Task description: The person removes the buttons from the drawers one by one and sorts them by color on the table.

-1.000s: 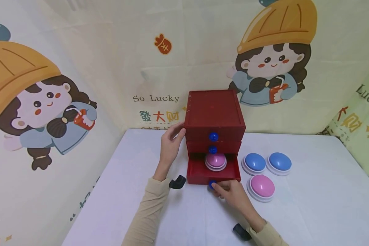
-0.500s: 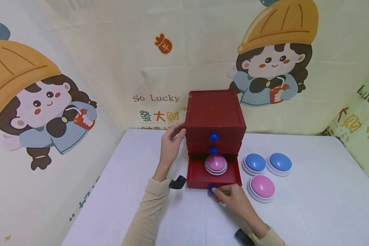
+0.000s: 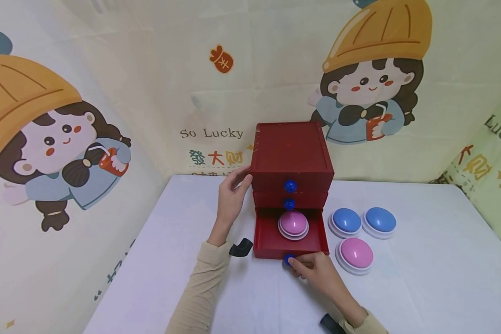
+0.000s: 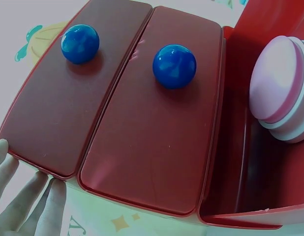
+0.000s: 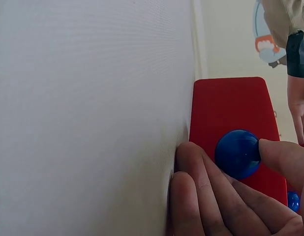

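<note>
A red three-drawer cabinet [image 3: 292, 148] stands on the table with its bottom drawer [image 3: 269, 241] pulled out. Inside that drawer sits a pink push button [image 3: 293, 222] on a white base, also visible at the right of the left wrist view. My right hand [image 3: 317, 271] pinches the drawer's round blue knob [image 5: 238, 153] between thumb and fingers. My left hand [image 3: 232, 197] rests against the cabinet's left side, its straight fingers [image 4: 51, 206] touching the edge near the top drawer. The top and middle drawers, each with a blue knob, are closed.
Right of the cabinet are two blue push buttons [image 3: 346, 220] and another pink push button [image 3: 356, 253] on the white table [image 3: 183, 222]. A printed cloth [image 3: 167, 93] hangs behind the cabinet. Black wrist cameras [image 3: 240, 247] jut from both sleeves.
My right hand has drawn the bottom drawer further out toward me, and the pink push button inside has come forward with it. My left hand has stayed at the cabinet's side.
</note>
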